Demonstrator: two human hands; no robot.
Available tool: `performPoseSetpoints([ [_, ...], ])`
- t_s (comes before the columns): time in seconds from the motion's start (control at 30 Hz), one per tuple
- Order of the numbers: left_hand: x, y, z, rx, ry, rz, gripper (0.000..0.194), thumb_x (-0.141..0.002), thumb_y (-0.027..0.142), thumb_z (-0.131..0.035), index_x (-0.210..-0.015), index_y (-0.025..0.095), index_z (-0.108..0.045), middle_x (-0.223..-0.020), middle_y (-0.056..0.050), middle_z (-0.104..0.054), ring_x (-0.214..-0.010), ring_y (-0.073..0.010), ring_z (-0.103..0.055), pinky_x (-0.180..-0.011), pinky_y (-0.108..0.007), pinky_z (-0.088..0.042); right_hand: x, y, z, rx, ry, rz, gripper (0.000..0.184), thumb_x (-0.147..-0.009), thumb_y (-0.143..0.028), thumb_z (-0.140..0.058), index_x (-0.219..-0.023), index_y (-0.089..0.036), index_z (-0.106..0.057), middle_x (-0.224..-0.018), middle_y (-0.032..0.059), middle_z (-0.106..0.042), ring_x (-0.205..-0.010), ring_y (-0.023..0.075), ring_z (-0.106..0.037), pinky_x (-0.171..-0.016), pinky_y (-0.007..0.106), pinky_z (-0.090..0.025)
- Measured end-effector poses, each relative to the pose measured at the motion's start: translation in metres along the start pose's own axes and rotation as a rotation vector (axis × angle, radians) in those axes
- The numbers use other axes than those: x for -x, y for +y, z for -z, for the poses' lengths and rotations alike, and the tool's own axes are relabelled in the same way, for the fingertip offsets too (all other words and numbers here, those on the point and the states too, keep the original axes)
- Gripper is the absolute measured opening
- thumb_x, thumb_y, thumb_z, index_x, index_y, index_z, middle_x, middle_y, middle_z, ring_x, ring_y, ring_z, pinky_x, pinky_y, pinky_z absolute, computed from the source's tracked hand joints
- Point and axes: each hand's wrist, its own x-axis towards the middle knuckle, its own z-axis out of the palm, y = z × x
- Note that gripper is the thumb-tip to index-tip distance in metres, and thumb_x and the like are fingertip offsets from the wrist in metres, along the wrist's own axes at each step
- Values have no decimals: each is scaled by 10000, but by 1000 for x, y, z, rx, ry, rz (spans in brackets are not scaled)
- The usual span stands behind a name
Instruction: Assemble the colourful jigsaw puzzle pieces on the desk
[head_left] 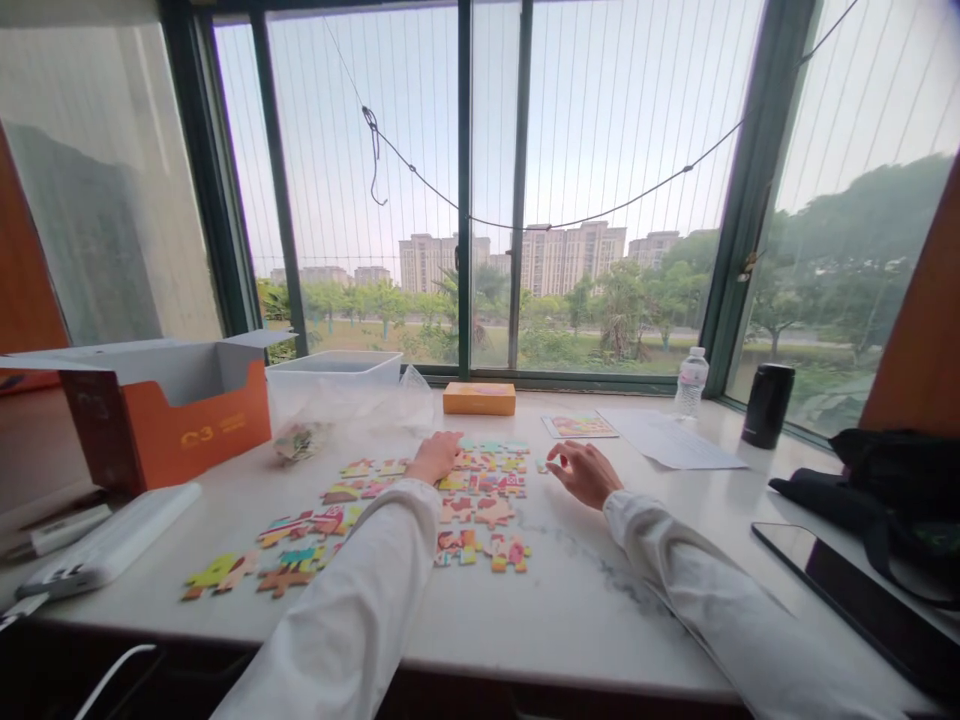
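Jigsaw puzzle pieces [476,510]: bright, multicoloured, lying in loose joined clusters across the middle of the white marble table [570,600], lower centre of the frame.
Far left: a white power bank [112,535] lies at the table's edge, with an open orange cardboard box [195,420] behind it, upper left.
Centre left: a clear plastic tub [334,368] stands at the window, and a clear bag [300,440] of puzzle pieces lies just in front of it.
Left hand [435,458]: palm down, fingers together and lightly curled, resting on the upper pieces; whether it has hold of one cannot be told.
Centre: a small orange box [478,398] sits by the window.
Right hand [585,474]: half open, fingers loosely curved, just right of the pieces, holding nothing visible.
Right: a picture card [579,426], papers [667,440], a water bottle [691,382], a black flask [768,405], a black bag [877,480], and a dark tablet [847,600] near the lower right edge.
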Motion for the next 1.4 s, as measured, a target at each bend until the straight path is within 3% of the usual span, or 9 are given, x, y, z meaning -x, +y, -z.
performPoseSetpoints([
  [0.13, 4, 1, 2, 12, 38, 9, 500, -847, 140, -558, -1342, 193, -510, -1227, -149, -594, -1149, -254, -562, -938, -350, -465, 2, 1, -3, 13, -38, -12, 236, -928, -393, -518, -978, -242, -693, -904, 24, -685, -795, 158, -607, -843, 311, -372],
  [0.23, 4, 1, 1, 43, 77, 11, 546, -787, 128, -631, -1318, 206, -527, -1267, -138, -540, -1128, -238, -566, -922, -313, -472, 3, 5, -3, 19, -38, -20, 242, -929, -392, -509, -974, -245, -696, -899, 20, -682, -791, 157, -605, -843, 310, -375],
  [0.47, 1, 2, 0, 99, 128, -31, 414, -844, 152, -569, -1252, 223, -569, -1273, -113, -526, -983, -185, -612, -869, -280, -494, 2, 14, 1, 6, 1, -20, 229, -917, -374, -511, -930, -246, -700, -857, 9, -669, -770, 152, -601, -800, 282, -394],
  [0.63, 2, 7, 4, 68, 108, -32, 329, -847, 143, -553, -1174, 156, -591, -1253, -137, -543, -992, -186, -621, -937, -293, -471, 1, 27, 9, 15, 45, -48, 232, -911, -361, -511, -899, -232, -705, -874, 17, -686, -787, 157, -611, -829, 288, -403],
  [0.83, 4, 11, 11, -20, 57, 11, 251, -870, 199, -535, -1084, 93, -610, -1238, -203, -547, -1060, -247, -619, -947, -331, -470, 2, 48, 12, -3, 73, -117, 209, -889, -341, -534, -862, -236, -714, -882, 15, -703, -798, 157, -623, -834, 276, -414],
  [1.13, 10, 8, 19, -134, 7, 56, 245, -844, 218, -557, -1046, 96, -621, -1173, -202, -602, -1045, -250, -635, -911, -319, -477, 2, 88, 8, 6, 59, -222, 212, -876, -347, -547, -855, -237, -727, -837, 12, -707, -784, 159, -628, -771, 264, -414],
  [1.4, 12, 6, 30, -196, 39, 117, 412, -902, 296, -497, -1234, 53, -497, -1099, -221, -669, -1067, -282, -638, -871, -333, -476, 0, 85, 21, 54, 35, -241, 212, -885, -350, -555, -887, -237, -734, -855, 27, -708, -790, 164, -625, -759, 267, -410],
])
